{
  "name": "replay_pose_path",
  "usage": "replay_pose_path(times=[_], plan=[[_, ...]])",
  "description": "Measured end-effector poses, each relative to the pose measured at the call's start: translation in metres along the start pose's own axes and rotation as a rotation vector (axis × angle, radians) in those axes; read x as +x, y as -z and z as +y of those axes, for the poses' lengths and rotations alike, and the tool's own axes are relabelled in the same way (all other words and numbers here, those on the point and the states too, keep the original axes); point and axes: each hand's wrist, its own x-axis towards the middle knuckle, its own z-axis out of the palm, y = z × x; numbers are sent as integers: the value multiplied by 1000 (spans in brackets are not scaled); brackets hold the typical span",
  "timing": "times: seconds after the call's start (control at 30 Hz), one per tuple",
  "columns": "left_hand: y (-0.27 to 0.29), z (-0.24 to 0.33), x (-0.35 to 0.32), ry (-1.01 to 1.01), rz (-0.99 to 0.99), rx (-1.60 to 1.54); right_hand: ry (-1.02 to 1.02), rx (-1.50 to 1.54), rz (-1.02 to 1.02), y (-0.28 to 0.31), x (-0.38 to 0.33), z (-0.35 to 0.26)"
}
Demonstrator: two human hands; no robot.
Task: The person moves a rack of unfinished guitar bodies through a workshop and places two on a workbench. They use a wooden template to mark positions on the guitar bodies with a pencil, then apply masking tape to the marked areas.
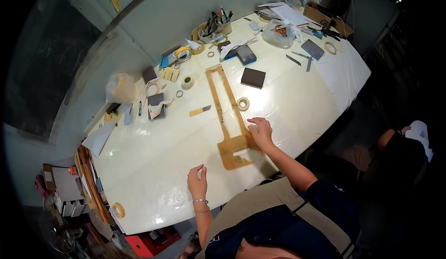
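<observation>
A flat yellow-brown template [236, 144] with a long frame-like slot lies on the pale table, its broad end towards me. My right hand [262, 132] hovers at the template's right edge, fingers apart with the index pointing left, and holds nothing; whether it touches the template I cannot tell. A small roll of tape [243, 103] rests just beyond that hand, against the frame's right strip. My left hand [197, 183], a bracelet at its wrist, is over the table left of the broad end, loosely open and holding nothing. A yellow utility knife [200, 110] lies left of the frame.
Brown sanding blocks [253, 77], tape rolls [187, 82] and a plastic bag [278, 35] lie across the table's far half. Behind stands a holder of pens and tools [218, 26]. A person with papers [420, 136] is beyond the right edge. A red box [151, 244] sits below, left.
</observation>
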Motion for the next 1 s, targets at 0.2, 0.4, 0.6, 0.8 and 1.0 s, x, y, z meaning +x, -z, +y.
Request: replay_pose_path(times=[0.2, 0.4, 0.6, 0.8, 1.0], plan=[[-39, 8, -1, 288, -257, 637, -105, 219, -187, 17, 79, 19], [-49, 19, 6, 417, -309, 888, -53, 254, -268, -5, 164, 8], [-47, 18, 14, 404, -285, 896, 299, 289, -204, -92, 261, -2], [-50, 15, 15, 396, -226, 867, -14, 255, -159, -159, 377, -21], [-55, 10, 13, 402, -234, 892, 63, 34, -12, -196, 435, -30]])
